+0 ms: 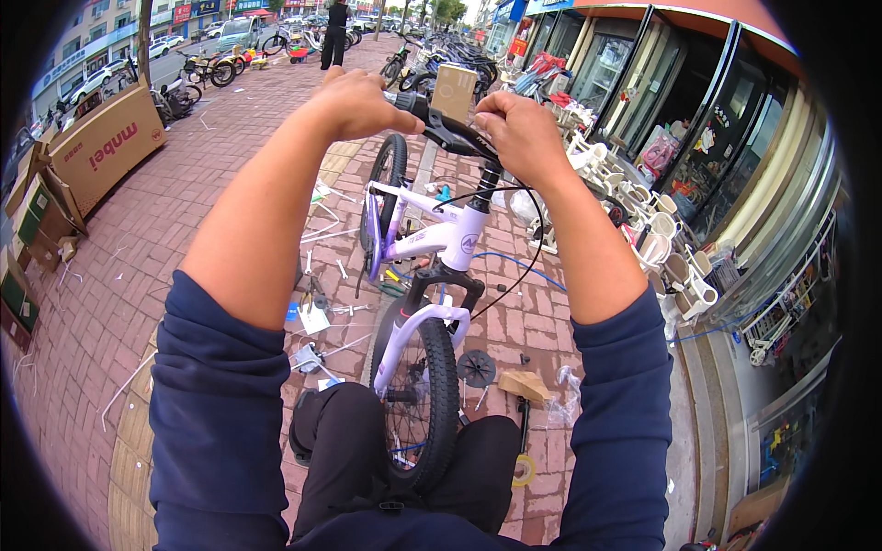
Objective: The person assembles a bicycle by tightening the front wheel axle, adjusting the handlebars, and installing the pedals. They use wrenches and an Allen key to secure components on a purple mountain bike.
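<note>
A white-and-purple bicycle [439,234] stands in front of me, its front wheel [439,404] between my knees. My left hand [360,106] is at the left end of the black handlebar [473,140], closed around the grip [412,103], with the thumb along its near side. Close to the handlebar's other side, my right hand [524,133] has its fingers pinched together; whatever lies between them is hidden. A thin black cable [537,248] loops down from the bar beside the white fork [397,354].
Tools and small parts [317,308] litter the brick pavement around the bicycle. A cardboard piece [524,384] and a tape roll [524,470] lie by my right knee. Large boxes [106,151] stand at left, white child seats [675,266] at right. Farther off, a person [337,32] stands near parked bikes.
</note>
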A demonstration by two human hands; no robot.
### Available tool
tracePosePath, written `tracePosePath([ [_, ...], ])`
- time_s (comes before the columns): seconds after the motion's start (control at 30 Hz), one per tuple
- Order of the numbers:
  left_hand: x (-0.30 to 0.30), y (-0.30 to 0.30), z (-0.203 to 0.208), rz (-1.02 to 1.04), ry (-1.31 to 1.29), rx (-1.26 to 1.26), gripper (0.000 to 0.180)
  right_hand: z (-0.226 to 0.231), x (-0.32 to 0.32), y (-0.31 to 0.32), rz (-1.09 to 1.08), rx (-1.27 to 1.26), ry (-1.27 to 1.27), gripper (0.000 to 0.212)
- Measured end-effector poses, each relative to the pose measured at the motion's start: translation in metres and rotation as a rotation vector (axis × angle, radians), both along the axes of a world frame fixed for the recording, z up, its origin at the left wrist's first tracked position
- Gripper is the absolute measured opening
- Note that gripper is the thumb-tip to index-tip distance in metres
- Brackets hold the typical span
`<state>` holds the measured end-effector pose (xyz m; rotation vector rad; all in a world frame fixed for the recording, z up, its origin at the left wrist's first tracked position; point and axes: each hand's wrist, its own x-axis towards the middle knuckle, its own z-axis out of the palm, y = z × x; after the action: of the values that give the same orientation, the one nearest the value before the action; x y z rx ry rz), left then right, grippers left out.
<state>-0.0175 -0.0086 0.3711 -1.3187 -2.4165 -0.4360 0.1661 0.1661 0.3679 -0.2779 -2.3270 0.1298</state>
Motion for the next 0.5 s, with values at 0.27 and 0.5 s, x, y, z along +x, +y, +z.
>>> tracePosePath([
  [0.27, 0.000, 0.000, 0.005, -0.034, 0.014, -0.028, 0.102, 0.000, -0.028, -0.009, 0.071, -0.038, 0.018, 0.018],
  [0.5, -0.001, 0.000, 0.003, -0.049, -0.039, 0.023, 0.095, -0.001, -0.051, -0.009, -0.003, 0.075, -0.002, 0.018],
])
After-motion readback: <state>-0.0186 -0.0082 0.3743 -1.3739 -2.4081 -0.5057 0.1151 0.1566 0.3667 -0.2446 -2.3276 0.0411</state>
